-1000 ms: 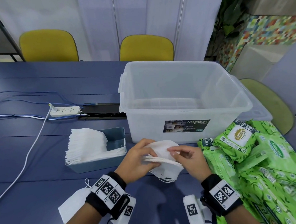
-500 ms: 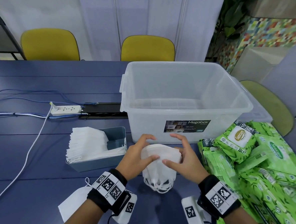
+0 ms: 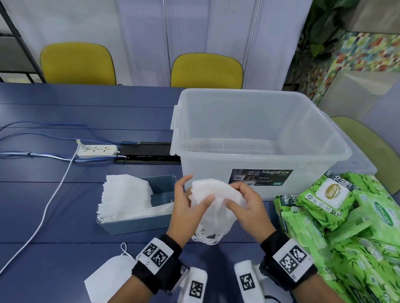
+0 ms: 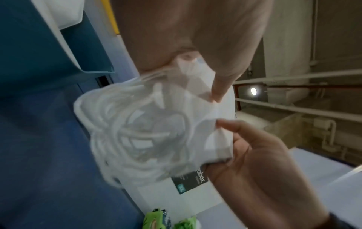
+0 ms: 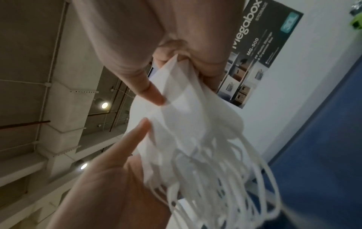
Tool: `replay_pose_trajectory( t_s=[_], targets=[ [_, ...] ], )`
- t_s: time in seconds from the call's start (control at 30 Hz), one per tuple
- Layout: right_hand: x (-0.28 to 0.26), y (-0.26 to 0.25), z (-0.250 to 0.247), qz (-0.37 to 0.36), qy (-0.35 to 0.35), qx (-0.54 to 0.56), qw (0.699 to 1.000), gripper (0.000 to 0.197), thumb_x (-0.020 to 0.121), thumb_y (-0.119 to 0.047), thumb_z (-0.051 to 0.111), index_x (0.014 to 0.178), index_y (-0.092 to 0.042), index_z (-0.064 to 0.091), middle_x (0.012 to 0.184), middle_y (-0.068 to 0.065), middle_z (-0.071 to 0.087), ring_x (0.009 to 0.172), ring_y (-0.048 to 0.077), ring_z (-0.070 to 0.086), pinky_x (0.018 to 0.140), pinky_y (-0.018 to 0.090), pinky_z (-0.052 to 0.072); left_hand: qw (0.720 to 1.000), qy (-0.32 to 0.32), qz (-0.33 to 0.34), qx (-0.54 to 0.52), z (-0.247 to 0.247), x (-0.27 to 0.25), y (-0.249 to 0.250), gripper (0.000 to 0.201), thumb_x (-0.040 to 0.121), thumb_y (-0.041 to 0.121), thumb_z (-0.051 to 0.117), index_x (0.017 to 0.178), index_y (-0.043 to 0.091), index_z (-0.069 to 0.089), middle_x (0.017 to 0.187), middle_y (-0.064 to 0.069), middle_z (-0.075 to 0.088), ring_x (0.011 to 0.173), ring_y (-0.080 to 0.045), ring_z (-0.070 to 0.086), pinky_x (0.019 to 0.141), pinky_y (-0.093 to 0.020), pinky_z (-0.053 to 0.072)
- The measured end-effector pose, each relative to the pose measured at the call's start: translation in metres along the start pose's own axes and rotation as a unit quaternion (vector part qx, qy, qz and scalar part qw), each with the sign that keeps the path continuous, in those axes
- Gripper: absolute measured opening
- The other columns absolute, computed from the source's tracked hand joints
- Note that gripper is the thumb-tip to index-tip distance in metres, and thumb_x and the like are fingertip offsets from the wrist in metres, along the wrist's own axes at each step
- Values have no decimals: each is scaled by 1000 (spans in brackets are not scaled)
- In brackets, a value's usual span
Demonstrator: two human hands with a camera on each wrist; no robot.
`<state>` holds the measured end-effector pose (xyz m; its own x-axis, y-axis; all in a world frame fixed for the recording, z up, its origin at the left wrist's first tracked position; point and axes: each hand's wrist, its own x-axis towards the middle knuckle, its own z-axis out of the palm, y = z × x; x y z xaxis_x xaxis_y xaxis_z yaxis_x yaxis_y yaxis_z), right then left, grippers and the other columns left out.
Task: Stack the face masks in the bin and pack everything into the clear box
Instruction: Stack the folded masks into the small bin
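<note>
- Your left hand (image 3: 186, 210) and right hand (image 3: 247, 207) both pinch the masks (image 3: 215, 206), thumbs on top, just above the table (image 3: 47, 231), in front of the box (image 3: 251, 134).
- The bin (image 3: 137, 223) sits left, wipes (image 3: 353, 224) right; yellow chairs (image 3: 76, 63) stand behind.

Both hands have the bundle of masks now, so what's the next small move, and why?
Probably carry the mask bundle, held by left hand and right hand, leftward to the blue bin and set it beside the stacked masks; the bin's right half looks free.
</note>
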<state>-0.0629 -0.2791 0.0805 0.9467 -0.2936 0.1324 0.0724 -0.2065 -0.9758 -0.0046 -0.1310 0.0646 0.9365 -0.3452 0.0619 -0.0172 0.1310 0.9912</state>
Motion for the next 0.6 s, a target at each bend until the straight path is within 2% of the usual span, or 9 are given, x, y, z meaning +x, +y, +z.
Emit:
replay_pose_trajectory(
  t_s=[0.1,0.17,0.2,0.3,0.37,0.43,0.47,0.53,0.6],
  targets=[
    [0,-2,7,9,25,47,999,25,71,-13,62,95,-17,56,89,-1,61,77,0,57,69,14,46,998,-33,-22,52,5,-4,0,45,88,8,64,123,20,38,117,6,55,104,-1,57,84,-9,45],
    [1,1,9,19,63,90,994,40,69,-10,66,105,-18,53,92,1,59,79,1,59,70,17,49,999,-29,-16,29,6,-4,1,36,92,2,55,118,23,41,117,9,56,100,11,57,82,-7,44],
    [1,4,10,36,87,132,987,47,66,-9,68,109,-20,51,92,2,59,79,4,61,71,21,50,1000,-15,-10,10,6,-3,2,35,93,1,53,116,24,43,117,9,57,99,12,57,83,-9,45],
    [-2,13,18,108,114,247,956,59,64,-6,70,117,-17,48,100,6,66,88,15,65,75,31,54,999,18,-1,-29,8,-2,1,34,93,2,52,117,25,45,117,9,59,102,5,60,83,-14,49],
    [-5,14,24,115,104,215,964,53,73,-1,72,119,-14,49,109,9,67,97,21,66,75,29,55,1000,4,-7,-19,10,-3,-4,33,94,7,53,121,24,45,119,6,60,108,-4,60,86,-17,49],
    [-5,13,26,105,104,187,971,44,82,7,66,118,-14,52,112,8,66,96,16,66,72,23,54,1000,-3,-15,-7,9,-5,-10,35,92,14,59,124,24,47,121,4,62,111,-8,60,87,-19,49],
    [-4,12,24,101,107,188,971,43,82,8,65,117,-15,54,111,7,67,93,13,67,70,22,54,1000,3,-14,-4,8,-5,-11,35,89,20,63,121,24,49,120,4,63,110,-8,61,85,-19,50],
    [-2,11,20,92,108,189,972,43,74,-2,70,112,-17,56,105,2,69,89,8,67,68,20,53,1000,14,-1,8,3,-4,-11,34,82,28,65,113,26,51,115,5,63,107,-8,62,81,-18,50],
    [-2,9,19,90,98,183,974,43,68,-11,67,109,-19,56,104,1,69,91,9,67,71,23,53,1000,-9,10,10,2,-3,-8,33,86,18,63,115,26,48,114,8,63,105,-2,61,82,-16,48]
  ],
)
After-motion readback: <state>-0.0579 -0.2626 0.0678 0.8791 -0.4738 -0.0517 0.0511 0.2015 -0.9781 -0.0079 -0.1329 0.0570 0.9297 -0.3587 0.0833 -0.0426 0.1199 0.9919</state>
